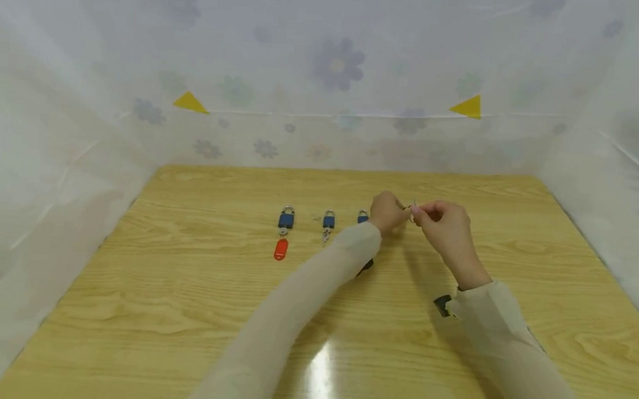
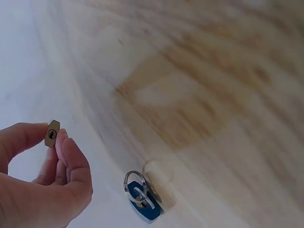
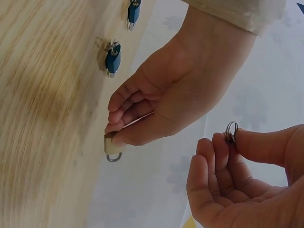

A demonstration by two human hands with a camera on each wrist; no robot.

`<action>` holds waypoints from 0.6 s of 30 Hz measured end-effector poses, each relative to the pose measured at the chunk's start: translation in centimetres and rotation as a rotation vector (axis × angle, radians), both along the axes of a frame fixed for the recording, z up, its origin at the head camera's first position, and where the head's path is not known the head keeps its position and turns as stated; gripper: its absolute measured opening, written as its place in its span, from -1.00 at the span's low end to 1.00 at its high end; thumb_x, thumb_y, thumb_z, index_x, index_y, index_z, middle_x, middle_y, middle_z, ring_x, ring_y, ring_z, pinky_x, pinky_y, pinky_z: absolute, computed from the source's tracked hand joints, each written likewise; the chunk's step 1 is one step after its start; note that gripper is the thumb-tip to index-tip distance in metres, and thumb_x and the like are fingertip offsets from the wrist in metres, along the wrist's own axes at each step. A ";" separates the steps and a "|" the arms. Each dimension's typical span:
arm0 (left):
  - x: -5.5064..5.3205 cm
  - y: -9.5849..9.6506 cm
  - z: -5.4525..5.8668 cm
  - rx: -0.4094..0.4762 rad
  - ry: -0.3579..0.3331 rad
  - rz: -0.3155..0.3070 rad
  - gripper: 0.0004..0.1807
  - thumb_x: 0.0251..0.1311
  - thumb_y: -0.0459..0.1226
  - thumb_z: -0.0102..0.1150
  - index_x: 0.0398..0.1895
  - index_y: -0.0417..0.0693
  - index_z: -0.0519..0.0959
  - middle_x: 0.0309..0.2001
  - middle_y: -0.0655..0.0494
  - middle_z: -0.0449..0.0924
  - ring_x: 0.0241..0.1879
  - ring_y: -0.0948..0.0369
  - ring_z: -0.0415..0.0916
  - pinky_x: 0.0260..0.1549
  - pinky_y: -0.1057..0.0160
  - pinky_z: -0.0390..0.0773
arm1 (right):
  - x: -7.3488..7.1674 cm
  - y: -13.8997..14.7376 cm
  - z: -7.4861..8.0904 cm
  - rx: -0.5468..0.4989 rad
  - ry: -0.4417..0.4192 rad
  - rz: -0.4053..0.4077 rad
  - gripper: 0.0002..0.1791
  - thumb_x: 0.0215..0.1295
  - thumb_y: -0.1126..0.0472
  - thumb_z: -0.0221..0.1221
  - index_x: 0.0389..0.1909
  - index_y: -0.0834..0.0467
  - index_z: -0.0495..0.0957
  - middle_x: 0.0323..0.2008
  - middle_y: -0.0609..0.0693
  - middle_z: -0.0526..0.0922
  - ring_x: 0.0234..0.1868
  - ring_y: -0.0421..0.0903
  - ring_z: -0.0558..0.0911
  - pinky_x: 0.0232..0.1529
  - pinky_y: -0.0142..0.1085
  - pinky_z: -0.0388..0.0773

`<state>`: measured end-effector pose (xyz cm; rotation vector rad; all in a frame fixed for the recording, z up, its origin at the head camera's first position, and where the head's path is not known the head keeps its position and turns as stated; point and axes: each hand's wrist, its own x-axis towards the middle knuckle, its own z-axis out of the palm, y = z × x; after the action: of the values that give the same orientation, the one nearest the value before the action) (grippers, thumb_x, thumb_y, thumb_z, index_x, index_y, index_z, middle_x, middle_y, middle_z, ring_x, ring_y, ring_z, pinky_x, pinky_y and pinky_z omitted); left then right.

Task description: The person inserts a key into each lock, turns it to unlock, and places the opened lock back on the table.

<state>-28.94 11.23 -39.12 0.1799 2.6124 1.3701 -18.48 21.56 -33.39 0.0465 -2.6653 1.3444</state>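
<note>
My left hand (image 1: pixel 388 213) pinches a small brass padlock (image 3: pixel 109 145) between thumb and fingers. In the left wrist view the keyhole end of this brass padlock (image 2: pixel 52 134) shows. To its right, my right hand (image 1: pixel 453 233) pinches a metal key ring (image 3: pixel 232 129) between thumb and fingertips; what hangs from the ring is mostly hidden. The two hands are close together but apart, over the far right part of the table. Nearest the left hand lies a blue padlock (image 1: pixel 363 216), partly covered by the arm; a ring (image 2: pixel 135 186) stands at its keyhole in the left wrist view.
Further left on the wooden table (image 1: pixel 206 303) lie a blue padlock (image 1: pixel 329 219) with keys and another blue padlock (image 1: pixel 286 221) with a red tag (image 1: pixel 281 249) below it. A pale flowered sheet (image 1: pixel 302 130) rises behind the table, with pale sheets at both sides.
</note>
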 end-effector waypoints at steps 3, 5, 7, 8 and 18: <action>0.3 -0.4 0.2 0.041 0.006 -0.020 -0.60 0.23 -0.20 0.28 -0.65 -0.34 0.60 -0.76 0.17 0.24 -0.74 0.29 0.12 -0.73 0.38 0.19 | 0.0 0.0 0.0 0.001 -0.004 0.006 -0.57 0.42 0.01 0.09 -0.14 0.37 0.60 -0.26 0.18 0.66 -0.29 -0.01 0.58 -0.36 -0.34 0.49; 0.6 -0.7 0.4 0.079 0.011 -0.025 -0.62 0.22 -0.20 0.28 -0.65 -0.31 0.58 -0.73 0.18 0.25 -0.72 0.31 0.12 -0.72 0.39 0.18 | 0.0 0.0 0.0 0.007 -0.005 0.008 -0.57 0.42 0.01 0.08 -0.14 0.36 0.60 -0.25 0.20 0.66 -0.28 -0.01 0.59 -0.35 -0.32 0.49; 0.9 -1.0 0.6 0.125 0.012 -0.031 -0.65 0.23 -0.20 0.28 -0.61 -0.28 0.58 -0.68 0.18 0.31 -0.68 0.32 0.16 -0.68 0.39 0.21 | -0.1 0.0 0.0 0.010 -0.006 0.009 -0.57 0.43 0.02 0.07 -0.13 0.36 0.60 -0.24 0.23 0.66 -0.26 0.02 0.59 -0.34 -0.31 0.50; 1.0 -1.2 0.8 0.151 0.015 -0.028 -0.68 0.22 -0.20 0.28 -0.59 -0.24 0.59 -0.63 0.18 0.38 -0.64 0.32 0.19 -0.65 0.39 0.24 | -0.1 0.0 0.0 0.011 -0.006 0.009 -0.57 0.43 0.02 0.07 -0.13 0.36 0.60 -0.23 0.24 0.66 -0.25 0.03 0.60 -0.33 -0.30 0.50; 2.0 -2.6 2.0 0.410 -0.061 0.037 -0.83 0.19 -0.29 0.29 -0.22 -0.22 0.65 -0.30 0.10 0.59 -0.30 0.18 0.52 -0.10 0.05 0.58 | -0.4 -0.1 -0.3 0.009 0.021 0.016 -0.58 0.43 0.03 0.09 -0.14 0.36 0.60 -0.27 0.21 0.66 -0.30 -0.01 0.59 -0.34 -0.29 0.50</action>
<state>-26.89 8.63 -37.11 0.1424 2.2678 1.8784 -18.92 21.42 -33.70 0.0826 -2.6598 1.3294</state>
